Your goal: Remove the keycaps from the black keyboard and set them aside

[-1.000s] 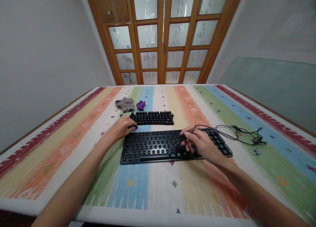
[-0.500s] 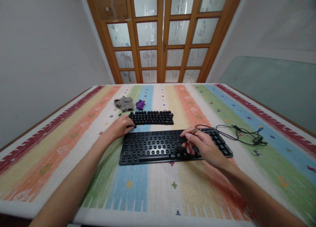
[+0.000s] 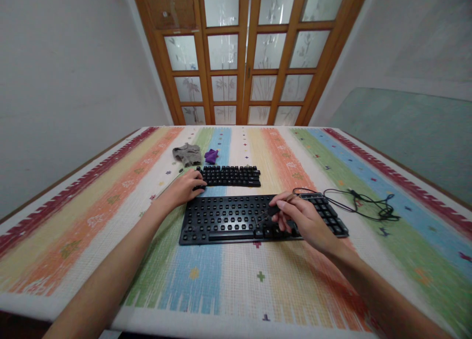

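Observation:
A black keyboard [image 3: 228, 220] lies across the cloth, most of its left and middle bare of keycaps, showing rows of small key stems. Keycaps still sit along its right end and part of its lower row. My right hand [image 3: 295, 212] is closed above it, pinching a keycap puller [image 3: 273, 211] with a dark handle and thin wires reaching down to the keys. Behind the keyboard, loose black keycaps [image 3: 232, 175] stand in rows. At their left end my left hand [image 3: 188, 185] has its fingers bent together on a keycap, which they largely cover.
A grey cloth [image 3: 187, 154] and a small purple cloth [image 3: 211, 156] lie behind the keycaps. The keyboard's black cable [image 3: 363, 201] is bundled on the right. A striped tablecloth [image 3: 243, 285] covers the table; wooden glazed doors [image 3: 243, 83] stand beyond.
My left hand has shifted slightly right and away from me, its fingers now over the left end of the keycap rows. My right hand stays nearly still with the puller.

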The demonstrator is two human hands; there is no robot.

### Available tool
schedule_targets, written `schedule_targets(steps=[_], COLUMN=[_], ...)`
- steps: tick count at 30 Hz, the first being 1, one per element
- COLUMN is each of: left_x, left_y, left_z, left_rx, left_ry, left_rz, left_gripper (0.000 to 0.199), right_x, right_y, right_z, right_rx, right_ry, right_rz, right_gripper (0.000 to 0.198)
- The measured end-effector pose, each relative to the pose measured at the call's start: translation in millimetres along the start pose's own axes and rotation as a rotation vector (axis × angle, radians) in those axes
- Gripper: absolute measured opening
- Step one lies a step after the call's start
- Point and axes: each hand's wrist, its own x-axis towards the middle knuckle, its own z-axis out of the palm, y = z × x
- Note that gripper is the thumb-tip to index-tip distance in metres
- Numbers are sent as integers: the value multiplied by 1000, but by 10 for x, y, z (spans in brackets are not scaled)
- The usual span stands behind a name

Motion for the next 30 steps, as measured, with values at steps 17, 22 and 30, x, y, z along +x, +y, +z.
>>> schedule_targets(steps=[17, 22, 30], left_x=[3, -52, -370], left_y=[5, 44, 625], left_z=[-7, -204, -525], left_rx=[-36, -64, -188], left_ry=[-12, 59, 49], left_rz=[-10, -52, -34], left_gripper=[16, 27, 25], right_x=[0, -28, -50], right_y=[-2, -14, -230], right_z=[10, -46, 21], right_rx=[-4, -141, -651], right_ry=[-1, 70, 38], right_rz=[29, -55, -377], right_gripper=[33, 31, 32])
